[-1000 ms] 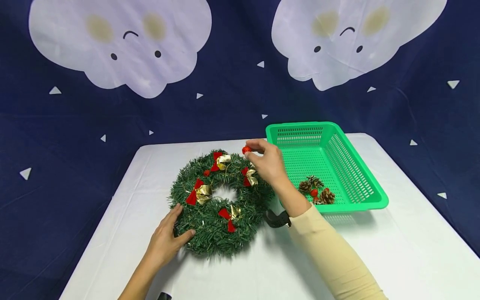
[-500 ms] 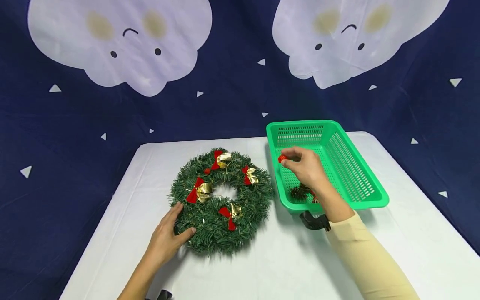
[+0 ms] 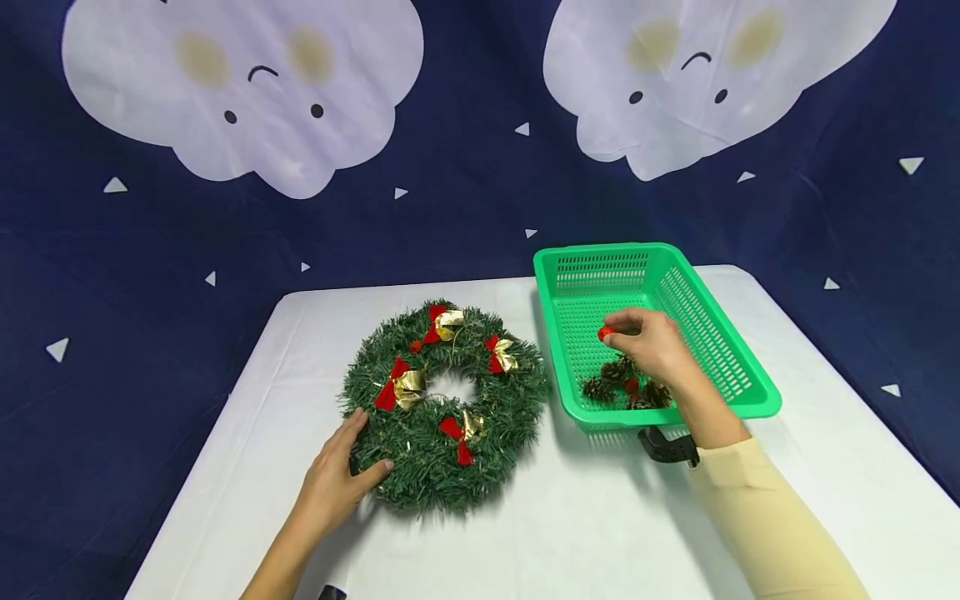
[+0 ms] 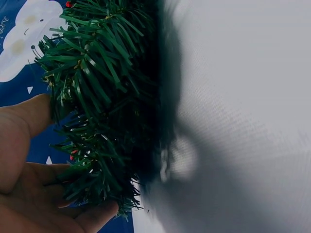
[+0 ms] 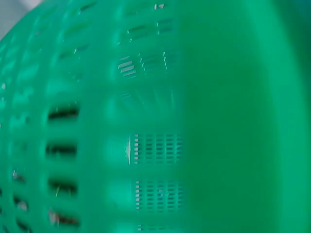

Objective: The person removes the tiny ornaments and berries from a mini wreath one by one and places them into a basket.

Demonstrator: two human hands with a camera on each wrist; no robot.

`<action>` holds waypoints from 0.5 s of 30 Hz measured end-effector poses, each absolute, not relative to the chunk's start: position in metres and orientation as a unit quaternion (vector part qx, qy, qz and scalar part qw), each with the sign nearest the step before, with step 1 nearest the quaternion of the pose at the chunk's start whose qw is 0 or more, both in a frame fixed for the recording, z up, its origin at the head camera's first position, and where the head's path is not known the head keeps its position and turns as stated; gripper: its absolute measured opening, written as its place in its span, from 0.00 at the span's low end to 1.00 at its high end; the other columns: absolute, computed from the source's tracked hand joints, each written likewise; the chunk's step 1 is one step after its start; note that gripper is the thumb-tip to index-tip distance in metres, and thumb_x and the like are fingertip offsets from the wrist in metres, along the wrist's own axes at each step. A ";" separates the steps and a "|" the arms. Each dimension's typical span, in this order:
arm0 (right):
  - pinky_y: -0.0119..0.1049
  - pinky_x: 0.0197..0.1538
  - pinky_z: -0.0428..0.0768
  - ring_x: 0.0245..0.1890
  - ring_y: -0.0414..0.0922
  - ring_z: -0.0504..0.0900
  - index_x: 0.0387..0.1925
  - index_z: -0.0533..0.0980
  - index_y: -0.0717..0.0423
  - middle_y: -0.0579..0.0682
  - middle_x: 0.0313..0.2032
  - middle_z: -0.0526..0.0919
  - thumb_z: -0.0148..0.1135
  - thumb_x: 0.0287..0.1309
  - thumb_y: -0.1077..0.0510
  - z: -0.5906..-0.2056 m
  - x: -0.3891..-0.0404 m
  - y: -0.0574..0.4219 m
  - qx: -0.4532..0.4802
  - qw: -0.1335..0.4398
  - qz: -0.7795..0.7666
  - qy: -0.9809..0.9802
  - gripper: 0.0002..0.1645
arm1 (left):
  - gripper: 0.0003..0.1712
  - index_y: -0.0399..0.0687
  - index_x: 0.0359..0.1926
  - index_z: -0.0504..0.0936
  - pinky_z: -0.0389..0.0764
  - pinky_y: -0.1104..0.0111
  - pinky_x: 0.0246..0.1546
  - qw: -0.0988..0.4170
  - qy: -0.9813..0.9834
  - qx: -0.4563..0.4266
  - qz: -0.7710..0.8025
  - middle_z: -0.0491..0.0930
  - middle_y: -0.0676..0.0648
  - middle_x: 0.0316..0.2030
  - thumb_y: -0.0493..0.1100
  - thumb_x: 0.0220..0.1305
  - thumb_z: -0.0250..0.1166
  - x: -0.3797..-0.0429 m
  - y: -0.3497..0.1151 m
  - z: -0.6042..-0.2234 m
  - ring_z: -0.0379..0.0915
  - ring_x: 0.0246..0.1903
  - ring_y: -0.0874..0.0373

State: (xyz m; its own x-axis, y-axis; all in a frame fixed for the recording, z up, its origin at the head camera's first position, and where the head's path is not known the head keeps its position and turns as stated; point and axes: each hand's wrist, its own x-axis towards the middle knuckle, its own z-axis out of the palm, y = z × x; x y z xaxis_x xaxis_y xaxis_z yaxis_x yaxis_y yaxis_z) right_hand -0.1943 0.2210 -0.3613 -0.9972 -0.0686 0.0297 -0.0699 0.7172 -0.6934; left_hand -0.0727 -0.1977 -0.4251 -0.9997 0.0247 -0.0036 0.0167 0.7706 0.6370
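Observation:
A green artificial wreath (image 3: 431,475) with red and gold bows lies on the white table in the head view. My left hand (image 3: 330,479) holds its near left edge, thumb and fingers around the needles (image 4: 97,92) in the left wrist view. Over the green basket (image 3: 558,358), my right hand (image 3: 652,346) pinches a small red berry decoration (image 3: 605,333) between thumb and fingertips. Below it in the basket are several pine cones (image 3: 598,389) and another red berry (image 3: 632,386). Only the basket's slotted wall (image 5: 228,121) fills the right wrist view; hand and berry are hidden there.
The white-covered table (image 3: 517,542) ends at the back against a dark blue cloth (image 3: 465,225) with printed clouds. The basket's raised rim (image 3: 720,312) stands right of the wreath. A black wrist strap (image 3: 667,447) sits on my right wrist.
My right hand has moved right from above the wreath's back edge to over the basket, still pinching the red berry. The left hand and the wreath have stayed in place.

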 end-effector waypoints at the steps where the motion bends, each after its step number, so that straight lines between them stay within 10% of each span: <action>1: 0.47 0.48 0.79 0.51 0.56 0.78 0.54 0.75 0.55 0.61 0.51 0.81 0.59 0.61 0.56 -0.362 -0.194 0.225 0.037 -0.002 0.370 -0.928 0.20 | 0.47 0.43 0.72 0.53 0.54 0.36 0.64 0.006 0.941 0.011 0.339 0.49 0.40 0.73 0.52 0.58 0.66 -0.072 -0.198 -0.425 0.47 0.70 0.35; 15: 0.43 0.41 0.80 0.43 0.56 0.82 0.50 0.78 0.60 0.62 0.45 0.84 0.61 0.57 0.58 -0.374 -0.193 0.254 0.052 0.006 0.326 -0.944 0.19 | 0.47 0.44 0.72 0.53 0.54 0.37 0.64 0.010 0.941 0.008 0.338 0.49 0.40 0.74 0.52 0.59 0.65 -0.073 -0.197 -0.425 0.46 0.70 0.36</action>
State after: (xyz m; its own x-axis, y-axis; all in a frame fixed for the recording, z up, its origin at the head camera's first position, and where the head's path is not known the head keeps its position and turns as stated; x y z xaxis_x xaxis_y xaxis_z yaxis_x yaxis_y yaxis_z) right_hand -0.1932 0.2536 -0.3742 -0.9946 -0.0938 0.0441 -0.1010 0.7815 -0.6156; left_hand -0.0730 -0.1972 -0.4249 -0.9997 0.0213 -0.0139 0.0076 0.7720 0.6356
